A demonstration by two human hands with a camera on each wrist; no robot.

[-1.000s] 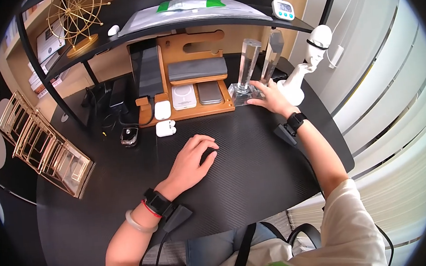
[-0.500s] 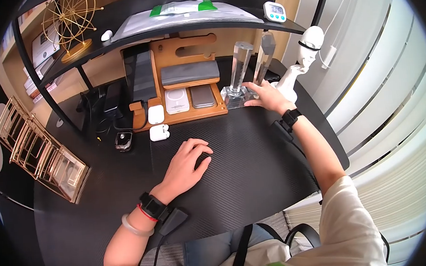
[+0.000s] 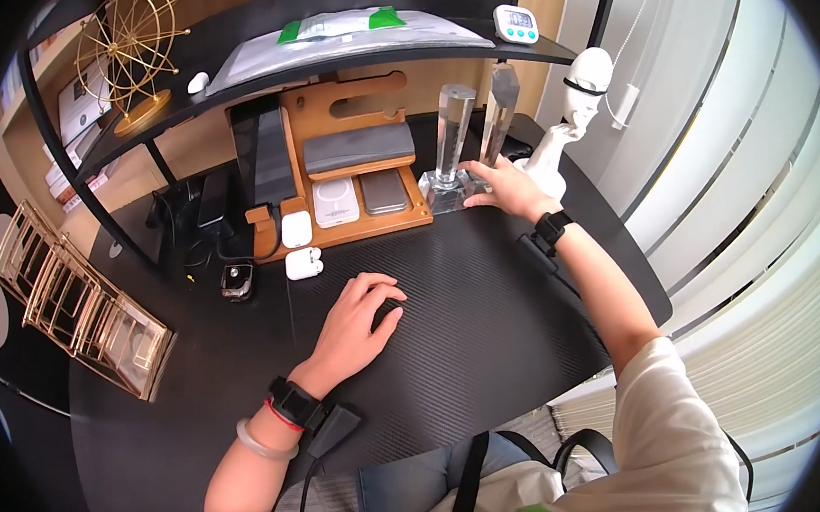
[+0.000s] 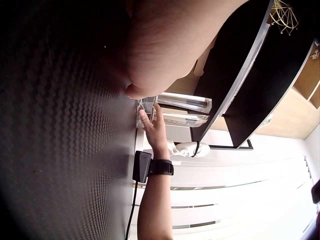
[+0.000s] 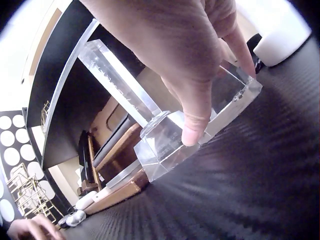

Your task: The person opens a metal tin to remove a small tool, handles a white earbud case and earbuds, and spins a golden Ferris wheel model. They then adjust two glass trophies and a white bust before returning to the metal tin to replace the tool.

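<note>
Two clear crystal trophies stand side by side at the back right of the desk. My right hand [image 3: 512,190] is over the base of the right-hand crystal trophy [image 3: 499,112], mostly covering that base in the head view. In the right wrist view, the thumb [image 5: 195,127] lies at the front where the two bases meet, and a finger reaches down the base's far side. Just left is the other crystal trophy [image 3: 455,129], its faceted base [image 5: 162,150] close to the thumb. My left hand [image 3: 353,327] rests on the desk, fingers loosely bent, holding nothing.
A white figurine [image 3: 548,156] stands right of the trophies. Left of them is a wooden organizer [image 3: 370,223] with a phone and chargers. A white earbud case [image 3: 304,263] and a watch [image 3: 237,280] lie before it. A black shelf [image 3: 340,66] overhangs; a gold rack [image 3: 90,307] stands left.
The head view has shifted, so the desk and its things appear farther left and slightly lower. The right hand stays at the trophy bases, and the left hand remains resting on the desk.
</note>
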